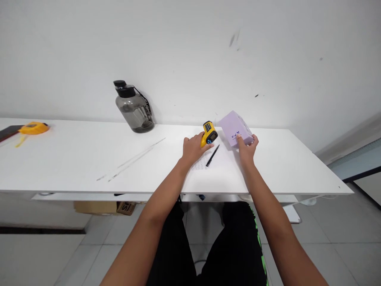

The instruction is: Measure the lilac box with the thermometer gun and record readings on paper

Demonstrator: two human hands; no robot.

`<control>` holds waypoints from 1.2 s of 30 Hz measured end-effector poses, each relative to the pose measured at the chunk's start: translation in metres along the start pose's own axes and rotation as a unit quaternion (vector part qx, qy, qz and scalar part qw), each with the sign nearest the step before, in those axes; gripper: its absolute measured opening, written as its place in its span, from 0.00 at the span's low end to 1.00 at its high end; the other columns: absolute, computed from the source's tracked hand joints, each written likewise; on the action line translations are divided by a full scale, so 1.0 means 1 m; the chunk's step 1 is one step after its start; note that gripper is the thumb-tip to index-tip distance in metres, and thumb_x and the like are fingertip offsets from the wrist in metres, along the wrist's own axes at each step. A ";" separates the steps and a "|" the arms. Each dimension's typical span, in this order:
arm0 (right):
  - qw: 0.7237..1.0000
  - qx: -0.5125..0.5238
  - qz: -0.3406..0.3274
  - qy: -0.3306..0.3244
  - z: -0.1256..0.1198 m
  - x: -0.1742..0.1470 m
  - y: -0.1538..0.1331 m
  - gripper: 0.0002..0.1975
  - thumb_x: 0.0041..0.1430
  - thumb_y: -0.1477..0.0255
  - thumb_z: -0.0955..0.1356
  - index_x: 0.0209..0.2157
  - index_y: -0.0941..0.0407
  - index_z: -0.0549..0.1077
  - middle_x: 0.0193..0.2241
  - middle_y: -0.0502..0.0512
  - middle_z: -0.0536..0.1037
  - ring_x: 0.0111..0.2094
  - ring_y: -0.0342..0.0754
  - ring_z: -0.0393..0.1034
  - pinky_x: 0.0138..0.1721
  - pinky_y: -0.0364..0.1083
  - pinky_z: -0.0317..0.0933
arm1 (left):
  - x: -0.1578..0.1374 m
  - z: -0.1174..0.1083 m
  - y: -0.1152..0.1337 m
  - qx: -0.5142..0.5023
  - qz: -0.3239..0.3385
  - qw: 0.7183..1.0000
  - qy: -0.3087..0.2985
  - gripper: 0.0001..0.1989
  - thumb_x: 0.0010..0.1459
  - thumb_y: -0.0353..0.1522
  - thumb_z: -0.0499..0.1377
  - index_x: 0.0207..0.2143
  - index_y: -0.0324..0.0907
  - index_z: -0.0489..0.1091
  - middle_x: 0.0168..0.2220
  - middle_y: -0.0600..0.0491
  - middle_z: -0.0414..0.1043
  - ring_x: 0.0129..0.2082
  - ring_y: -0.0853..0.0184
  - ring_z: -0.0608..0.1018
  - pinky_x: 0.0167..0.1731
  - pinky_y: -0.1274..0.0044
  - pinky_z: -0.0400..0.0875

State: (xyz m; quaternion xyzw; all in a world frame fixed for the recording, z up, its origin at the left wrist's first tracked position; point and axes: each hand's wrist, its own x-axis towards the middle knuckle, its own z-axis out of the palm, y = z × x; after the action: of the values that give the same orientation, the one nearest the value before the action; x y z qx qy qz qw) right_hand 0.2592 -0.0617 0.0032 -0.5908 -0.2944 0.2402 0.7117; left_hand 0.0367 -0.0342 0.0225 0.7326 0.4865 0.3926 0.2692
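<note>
- White worktop [89,159] spans mid-frame below a bare wall.
- Left hand [192,149] has its grip around a yellow thermometer gun [209,134].
- Right hand [247,149] grips a lilac box [235,128], centre-right.

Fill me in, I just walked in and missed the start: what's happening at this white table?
A person sits at the white table. Their left hand has a grip on a yellow handheld thermometer, its nose toward a lilac box that the right hand holds tilted on the tabletop. A black pen lies on a printed sheet between the hands. A smoky water jug stands by the wall.
</note>
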 end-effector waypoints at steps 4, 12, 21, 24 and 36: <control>0.999 -0.043 -0.020 0.002 0.000 0.003 0.005 0.48 0.44 0.52 0.77 0.64 0.50 0.57 0.63 0.63 0.66 0.62 0.54 0.66 0.66 0.57 0.59 | 0.004 -0.002 -0.006 0.051 -0.026 0.997 0.051 0.27 0.59 0.51 0.61 0.53 0.44 0.69 0.41 0.44 0.72 0.52 0.44 0.70 0.50 0.66 0.52; 0.989 -0.145 -0.035 0.025 0.001 0.007 0.008 0.53 0.45 0.52 0.76 0.66 0.51 0.48 0.66 0.66 0.62 0.62 0.58 0.66 0.65 0.59 0.59 | 0.013 -0.011 -0.018 0.273 -0.142 0.952 0.016 0.22 0.61 0.53 0.55 0.37 0.42 0.71 0.34 0.46 0.75 0.41 0.49 0.77 0.52 0.58 0.49; 0.923 -0.374 -0.093 0.021 0.009 0.009 0.015 0.56 0.46 0.57 0.75 0.69 0.59 0.46 0.66 0.78 0.56 0.67 0.71 0.54 0.64 0.69 0.53 | 0.013 -0.001 -0.023 0.390 -0.111 0.914 -0.014 0.27 0.60 0.54 0.56 0.53 0.46 0.70 0.49 0.45 0.77 0.48 0.52 0.76 0.47 0.64 0.59; 0.882 -0.431 -0.193 0.001 0.011 0.003 0.013 0.47 0.53 0.61 0.72 0.69 0.62 0.50 0.69 0.79 0.51 0.72 0.72 0.41 0.67 0.73 0.39 | 0.013 0.001 -0.025 0.392 -0.107 0.914 -0.009 0.28 0.61 0.53 0.56 0.54 0.45 0.69 0.50 0.44 0.76 0.50 0.52 0.74 0.47 0.64 0.60; 0.646 -0.460 -0.440 -0.420 0.023 -0.036 0.020 0.16 0.72 0.72 0.58 0.47 0.54 0.76 0.50 0.60 0.81 0.60 0.58 0.69 0.68 0.73 0.34 | 0.010 0.002 -0.022 0.397 -0.130 0.909 -0.008 0.34 0.59 0.58 0.56 0.56 0.43 0.68 0.54 0.41 0.73 0.55 0.48 0.71 0.52 0.61 0.59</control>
State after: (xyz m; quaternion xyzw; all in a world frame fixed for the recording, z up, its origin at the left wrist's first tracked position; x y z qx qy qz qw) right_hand 0.2178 -0.0663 -0.0184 -0.4791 -0.8600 -0.0449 0.1700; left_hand 0.0293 -0.0162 0.0075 0.7121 0.6912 0.1231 0.0089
